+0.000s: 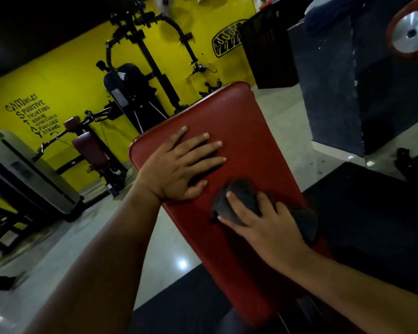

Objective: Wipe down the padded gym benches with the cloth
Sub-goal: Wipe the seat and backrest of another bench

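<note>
Red padded bench surface [239, 131]: rounded corners, runs from bottom centre to upper centre of frame. Cloth [244, 191]: dark grey, bunched, on the surface right of centre under the right hand [268, 227]; one end trails over the right edge.

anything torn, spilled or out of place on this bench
Nothing stands out. The red bench pad shows no tears or spills; the left hand rests flat on it and the right hand holds the dark cloth against it.

Red bench pad [232, 121], dark grey cloth [241, 196], yellow wall [65, 75] with black lettering [33, 115]
</note>
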### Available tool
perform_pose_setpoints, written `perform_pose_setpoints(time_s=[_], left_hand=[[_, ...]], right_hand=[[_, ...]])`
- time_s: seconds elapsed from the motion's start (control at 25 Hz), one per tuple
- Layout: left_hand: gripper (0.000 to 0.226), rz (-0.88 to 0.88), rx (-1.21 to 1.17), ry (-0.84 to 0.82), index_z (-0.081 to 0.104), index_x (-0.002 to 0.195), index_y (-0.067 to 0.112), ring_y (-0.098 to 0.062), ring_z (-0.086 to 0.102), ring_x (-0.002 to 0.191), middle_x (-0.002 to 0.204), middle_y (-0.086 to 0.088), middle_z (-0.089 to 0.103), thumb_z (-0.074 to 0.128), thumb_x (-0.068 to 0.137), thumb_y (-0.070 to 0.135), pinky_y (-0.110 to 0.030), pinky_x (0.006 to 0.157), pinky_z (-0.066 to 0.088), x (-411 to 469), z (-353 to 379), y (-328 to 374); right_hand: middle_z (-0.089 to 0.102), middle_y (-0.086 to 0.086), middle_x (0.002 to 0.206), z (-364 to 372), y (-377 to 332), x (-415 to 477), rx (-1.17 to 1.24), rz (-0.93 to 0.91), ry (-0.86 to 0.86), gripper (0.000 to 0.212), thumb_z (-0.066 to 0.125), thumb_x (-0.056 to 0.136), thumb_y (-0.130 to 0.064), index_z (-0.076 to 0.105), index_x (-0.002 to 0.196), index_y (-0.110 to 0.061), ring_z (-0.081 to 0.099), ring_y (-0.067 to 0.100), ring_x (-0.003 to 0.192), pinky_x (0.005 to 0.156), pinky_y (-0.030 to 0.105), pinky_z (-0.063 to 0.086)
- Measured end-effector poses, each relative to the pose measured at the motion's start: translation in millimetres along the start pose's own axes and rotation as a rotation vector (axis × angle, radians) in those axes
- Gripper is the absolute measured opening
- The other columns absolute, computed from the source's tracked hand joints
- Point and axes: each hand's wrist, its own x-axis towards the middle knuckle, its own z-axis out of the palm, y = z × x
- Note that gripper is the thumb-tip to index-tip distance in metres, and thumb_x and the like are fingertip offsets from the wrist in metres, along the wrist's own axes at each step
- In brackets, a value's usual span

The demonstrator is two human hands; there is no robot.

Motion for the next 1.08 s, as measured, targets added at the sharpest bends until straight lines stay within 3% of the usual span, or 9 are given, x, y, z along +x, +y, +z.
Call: perform_pose_setpoints(time_s=[0.12,0.24,0.44,0.56,0.72,0.8,0.92,1.0,1.08], left_hand=[[0.056,-0.012,-0.016,-0.034,0.052,0.143,0.024,-0.026,0.038,0.140,0.148,-0.005,0.049,0.048,0.090,0.041,-0.055,0.116,0.024,-0.5,1.0,12.7],[0.056,-0.015,-0.015,-0.033,0.051,0.144,0.022,-0.026,0.040,0.140,0.150,-0.003,0.047,0.047,0.091,0.040,-0.058,0.115,0.025,-2.7,3.3,27.1],[0.053,-0.040,-0.007,-0.027,0.051,0.144,0.025,-0.026,0.041,0.140,0.149,-0.002,0.048,0.047,0.094,0.043,-0.055,0.116,0.024,-4.6,4.3,28.8],[0.053,-0.040,-0.002,-0.033,0.051,0.143,0.025,-0.027,0.041,0.139,0.149,-0.002,0.048,0.046,0.094,0.043,-0.056,0.115,0.025,-5.1,4.0,30.1],[0.053,-0.046,0.002,-0.028,0.053,0.142,0.025,-0.027,0.042,0.139,0.146,-0.003,0.051,0.047,0.093,0.043,-0.056,0.114,0.027,-5.5,2.8,29.2],[0.052,-0.051,-0.010,-0.023,0.053,0.142,0.025,-0.027,0.043,0.138,0.146,-0.003,0.052,0.048,0.093,0.043,-0.057,0.113,0.028,-4.9,3.5,30.2],[0.052,-0.058,-0.008,-0.018,0.054,0.141,0.025,-0.027,0.043,0.138,0.145,-0.004,0.052,0.049,0.093,0.042,-0.056,0.113,0.028,-5.5,4.8,30.1],[0.050,-0.058,0.004,-0.021,0.054,0.141,0.025,-0.027,0.043,0.138,0.145,-0.004,0.052,0.049,0.094,0.042,-0.056,0.114,0.027,-6.4,4.3,29.7],[0.049,-0.052,0.010,-0.016,0.054,0.142,0.025,-0.027,0.043,0.138,0.146,-0.004,0.052,0.048,0.095,0.041,-0.055,0.114,0.027,-5.6,4.4,30.3]], right_hand=[[0.048,0.011,0.144,-7.3,41.7,-1.0,0.035,0.144,-0.056,0.064,0.072,0.070,-0.010,0.063,0.126,-0.038,0.056,0.047,0.092,0.062,0.045,0.051],[0.047,0.015,0.144,-14.1,67.8,-3.7,0.078,0.341,-0.119,0.064,0.076,0.070,-0.014,0.062,0.127,-0.038,0.053,0.045,0.089,0.057,0.041,0.051],[0.017,0.011,0.156,-18.9,46.8,-6.9,0.333,0.715,-0.241,0.073,0.069,0.083,-0.028,0.035,0.144,-0.048,0.041,0.038,0.116,0.076,0.043,0.051],[0.015,0.009,0.156,-19.0,44.0,-3.2,0.392,0.750,-0.152,0.072,0.068,0.084,-0.026,0.035,0.145,-0.047,0.038,0.037,0.121,0.081,0.044,0.051],[0.017,0.013,0.156,-10.8,33.9,5.1,0.508,1.034,-0.058,0.072,0.066,0.083,-0.020,0.038,0.144,-0.044,0.038,0.043,0.124,0.088,0.046,0.047],[0.015,0.013,0.156,-14.4,2.8,7.6,0.503,1.032,-0.091,0.073,0.066,0.083,-0.023,0.035,0.145,-0.045,0.037,0.040,0.124,0.087,0.042,0.046],[0.019,0.012,0.154,-20.9,-51.7,6.6,0.470,0.855,-0.173,0.081,0.072,0.078,-0.034,0.030,0.146,-0.049,0.045,0.033,0.110,0.075,0.034,0.048],[0.034,0.015,0.147,-23.4,-79.0,8.4,0.483,0.735,-0.224,0.089,0.083,0.064,-0.038,0.042,0.142,-0.044,0.053,0.033,0.095,0.060,0.033,0.052],[0.040,0.015,0.143,-20.4,-99.4,5.4,0.447,0.591,-0.274,0.088,0.086,0.058,-0.036,0.050,0.138,-0.038,0.056,0.035,0.090,0.054,0.034,0.052]])
